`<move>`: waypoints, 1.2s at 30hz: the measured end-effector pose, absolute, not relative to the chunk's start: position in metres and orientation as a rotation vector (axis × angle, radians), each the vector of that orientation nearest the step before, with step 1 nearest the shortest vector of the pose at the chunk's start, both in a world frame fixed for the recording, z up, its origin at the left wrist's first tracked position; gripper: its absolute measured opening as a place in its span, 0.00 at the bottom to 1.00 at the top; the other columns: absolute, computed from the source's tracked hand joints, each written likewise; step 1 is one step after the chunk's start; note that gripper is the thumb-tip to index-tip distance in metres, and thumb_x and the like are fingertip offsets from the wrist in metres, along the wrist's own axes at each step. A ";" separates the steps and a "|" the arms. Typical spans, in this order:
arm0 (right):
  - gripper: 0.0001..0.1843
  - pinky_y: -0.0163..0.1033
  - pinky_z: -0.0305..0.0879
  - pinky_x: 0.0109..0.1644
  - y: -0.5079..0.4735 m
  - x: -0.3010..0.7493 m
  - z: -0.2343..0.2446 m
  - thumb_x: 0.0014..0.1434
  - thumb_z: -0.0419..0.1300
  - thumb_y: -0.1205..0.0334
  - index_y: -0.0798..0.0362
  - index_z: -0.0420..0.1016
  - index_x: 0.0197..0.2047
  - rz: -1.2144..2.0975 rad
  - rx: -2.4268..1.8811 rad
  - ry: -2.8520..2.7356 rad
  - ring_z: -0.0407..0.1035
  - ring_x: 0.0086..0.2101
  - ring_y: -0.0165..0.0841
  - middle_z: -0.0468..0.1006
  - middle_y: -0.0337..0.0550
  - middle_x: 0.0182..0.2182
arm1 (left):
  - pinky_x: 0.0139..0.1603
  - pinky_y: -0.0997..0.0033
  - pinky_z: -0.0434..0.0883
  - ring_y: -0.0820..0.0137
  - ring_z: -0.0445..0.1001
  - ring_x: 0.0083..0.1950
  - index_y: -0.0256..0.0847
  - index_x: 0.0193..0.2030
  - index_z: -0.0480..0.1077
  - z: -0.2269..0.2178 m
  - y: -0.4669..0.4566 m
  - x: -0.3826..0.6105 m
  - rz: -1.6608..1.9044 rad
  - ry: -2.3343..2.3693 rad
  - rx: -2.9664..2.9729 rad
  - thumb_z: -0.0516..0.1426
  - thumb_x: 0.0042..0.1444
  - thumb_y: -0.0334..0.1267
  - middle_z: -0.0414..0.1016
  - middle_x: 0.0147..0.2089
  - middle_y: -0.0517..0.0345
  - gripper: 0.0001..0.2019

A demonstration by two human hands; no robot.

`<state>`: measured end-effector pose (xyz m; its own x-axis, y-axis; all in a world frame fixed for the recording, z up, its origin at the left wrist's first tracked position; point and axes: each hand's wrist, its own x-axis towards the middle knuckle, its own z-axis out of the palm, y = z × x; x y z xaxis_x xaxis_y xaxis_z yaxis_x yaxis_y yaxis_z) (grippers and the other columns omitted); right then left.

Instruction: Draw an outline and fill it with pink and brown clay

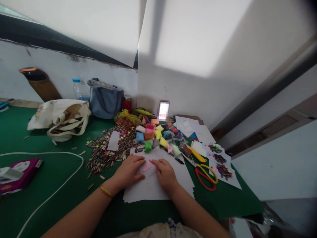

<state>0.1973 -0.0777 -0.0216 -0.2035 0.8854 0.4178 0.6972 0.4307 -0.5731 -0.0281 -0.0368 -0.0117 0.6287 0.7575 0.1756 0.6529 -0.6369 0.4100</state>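
Note:
On a small white sheet [148, 175] atop a stack of papers lies a flattened pink piece of modelling clay [147, 166]. My left hand [131, 170] rests flat on the paper to its left, fingers stretched and thumb apart, holding the sheet down. From the other side my right hand [164, 173] bends its fingers in, with a small bright pink bit of modelling clay [151, 161] at the fingertips. Several coloured clay packets [149, 136] lie just beyond both hands. A black marker [178, 160] is on the papers' far right.
Striped sunflower seeds [106, 157] with coloured beads spread at the left. Scissors [204, 175] and a yellow-handled cutter [197, 154] lie right, near seed-covered papers [224, 167]. Behind stand a blue bag [106, 100], a cloth bag [61, 114] and a phone [163, 110]. A white cable [61, 188] crosses the left.

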 end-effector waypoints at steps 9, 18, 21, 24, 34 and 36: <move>0.16 0.41 0.69 0.44 -0.070 0.204 -0.020 0.58 0.51 0.72 0.52 0.78 0.41 0.605 -1.217 -1.658 0.70 0.38 0.35 0.74 0.46 0.37 | 0.71 0.45 0.45 0.56 0.67 0.61 0.47 0.58 0.67 -0.008 -0.042 -0.027 0.501 1.138 2.568 0.66 0.48 0.48 0.71 0.60 0.50 0.30; 0.15 0.41 0.71 0.42 -0.065 0.218 -0.020 0.56 0.55 0.66 0.52 0.76 0.46 0.633 -1.312 -1.623 0.71 0.38 0.35 0.75 0.46 0.41 | 0.70 0.43 0.47 0.59 0.71 0.55 0.46 0.51 0.73 0.000 -0.047 -0.022 0.513 1.094 2.625 0.55 0.60 0.45 0.75 0.54 0.51 0.14; 0.09 0.43 0.67 0.46 -0.067 0.226 -0.014 0.61 0.56 0.64 0.53 0.74 0.43 0.396 -1.433 -1.752 0.69 0.40 0.38 0.75 0.47 0.39 | 0.70 0.44 0.49 0.60 0.71 0.52 0.46 0.48 0.74 0.005 -0.054 -0.018 0.463 1.036 2.667 0.56 0.59 0.45 0.76 0.52 0.52 0.12; 0.13 0.45 0.64 0.48 -0.066 0.233 -0.010 0.64 0.51 0.69 0.53 0.73 0.47 0.127 -1.562 -1.898 0.67 0.43 0.41 0.74 0.50 0.40 | 0.69 0.46 0.53 0.60 0.71 0.51 0.44 0.47 0.74 0.007 -0.062 -0.012 0.432 0.986 2.695 0.58 0.58 0.44 0.75 0.52 0.52 0.13; 0.11 0.40 0.58 0.42 -0.057 0.239 -0.019 0.58 0.53 0.76 0.53 0.72 0.37 -0.044 -1.624 -2.109 0.64 0.38 0.38 0.72 0.45 0.33 | 0.68 0.52 0.57 0.60 0.71 0.52 0.41 0.42 0.74 0.007 -0.072 -0.007 0.370 0.894 2.715 0.59 0.57 0.43 0.76 0.50 0.51 0.11; 0.11 0.40 0.58 0.42 -0.054 0.239 -0.013 0.59 0.51 0.76 0.53 0.72 0.36 -0.042 -1.525 -2.147 0.63 0.37 0.38 0.71 0.45 0.32 | 0.65 0.53 0.60 0.61 0.71 0.50 0.41 0.41 0.74 0.009 -0.072 -0.007 0.367 0.869 2.732 0.59 0.57 0.43 0.76 0.48 0.52 0.10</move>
